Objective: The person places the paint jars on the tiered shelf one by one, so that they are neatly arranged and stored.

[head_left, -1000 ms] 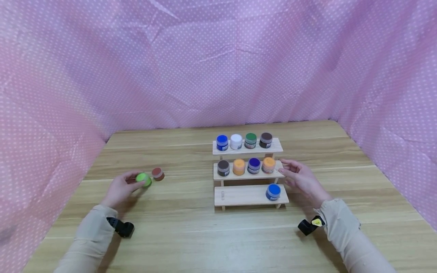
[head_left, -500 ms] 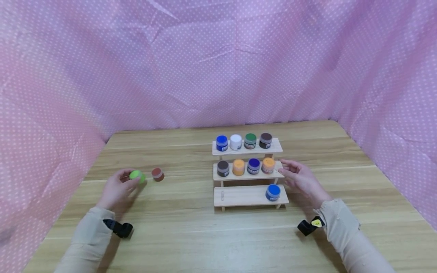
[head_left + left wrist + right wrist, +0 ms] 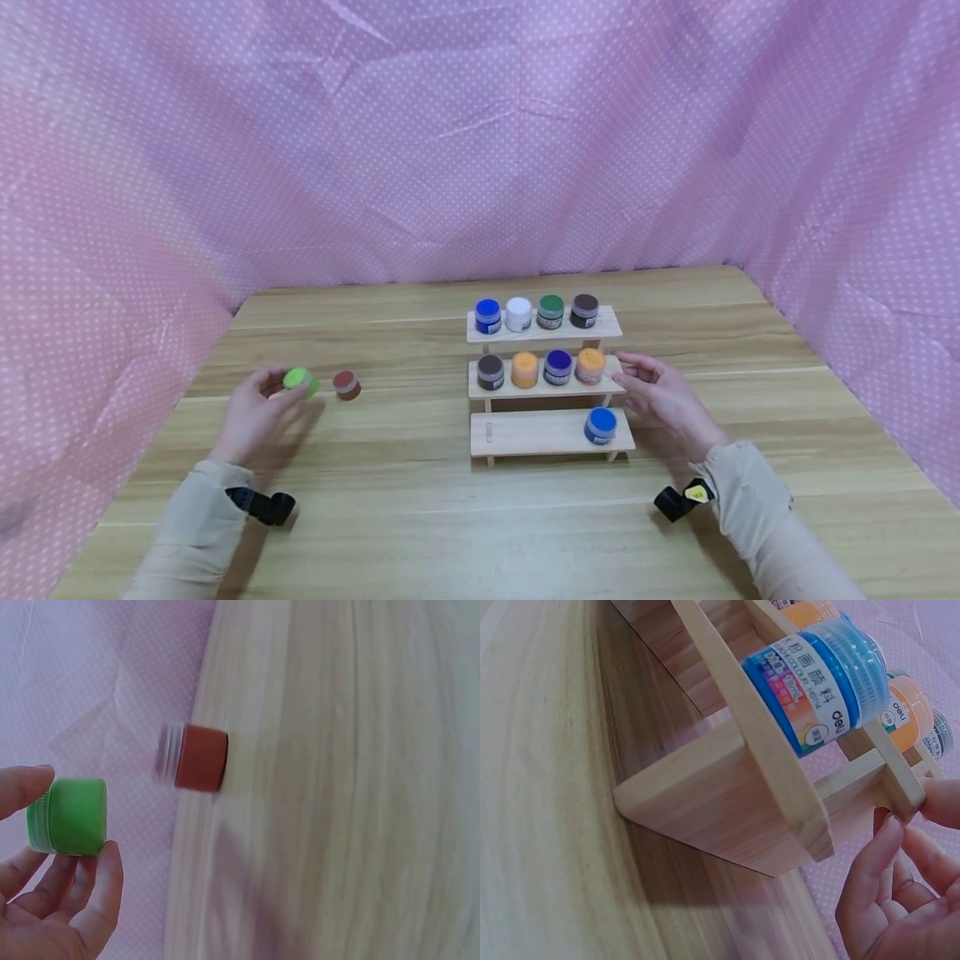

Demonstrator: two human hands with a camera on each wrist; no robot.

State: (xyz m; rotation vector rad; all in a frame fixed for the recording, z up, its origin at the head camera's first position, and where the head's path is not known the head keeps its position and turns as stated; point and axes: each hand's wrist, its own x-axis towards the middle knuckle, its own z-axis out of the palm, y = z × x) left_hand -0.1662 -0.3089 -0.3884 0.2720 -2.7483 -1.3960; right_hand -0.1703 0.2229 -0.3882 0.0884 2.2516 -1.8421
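Observation:
My left hand pinches a small light green paint jar between thumb and fingers. In the left wrist view that green jar appears raised off the table, its clear lid end toward the thumb. Just right of it stands a reddish-brown paint jar with a clear lid. On the other side, my right hand grips the right end of the middle step of a three-step wooden rack. In the right wrist view, thumb and fingers close round that board end.
Blue, white, green and dark brown jars line the top step. A dark brown jar, two orange jars and a purple jar fill the middle one. One blue jar sits at the bottom step's right. Pink dotted cloth hangs behind.
My left hand has moved slightly left with the green jar, away from the reddish-brown jar, and then a little up in the head view. The right hand stays on the rack.

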